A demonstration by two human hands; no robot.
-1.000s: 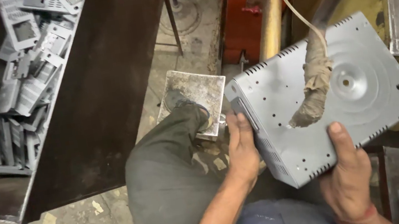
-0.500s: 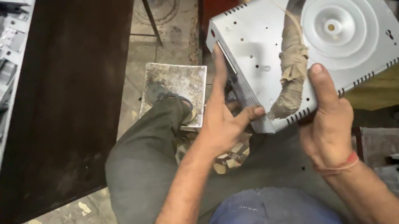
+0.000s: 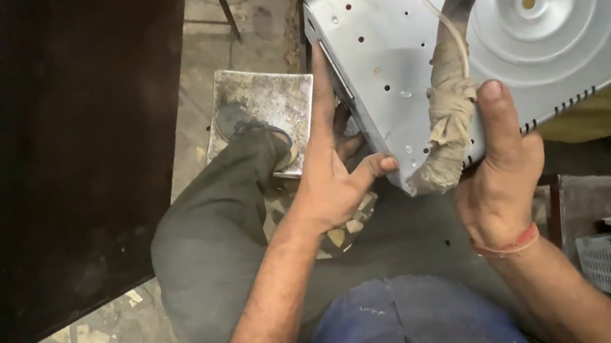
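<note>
Gripping the grey metal housing (image 3: 464,43) from both sides, I hold it above my knee. My left hand (image 3: 331,184) lies open along its left side wall, fingers stretched up, thumb on the near corner. My right hand (image 3: 497,183) clasps the near edge, thumb pressed beside the cloth-wrapped bar (image 3: 443,123) crossing the panel

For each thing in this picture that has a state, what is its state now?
Left hand: gripping the box's near-left edge.
Right hand: thumb pressed on the box's face.
Grey metal box: held up, tilted, perforated face toward camera.
Cloth-wrapped handle: lying across the box.
Metal plate: flat on floor, under a shoe.
</note>
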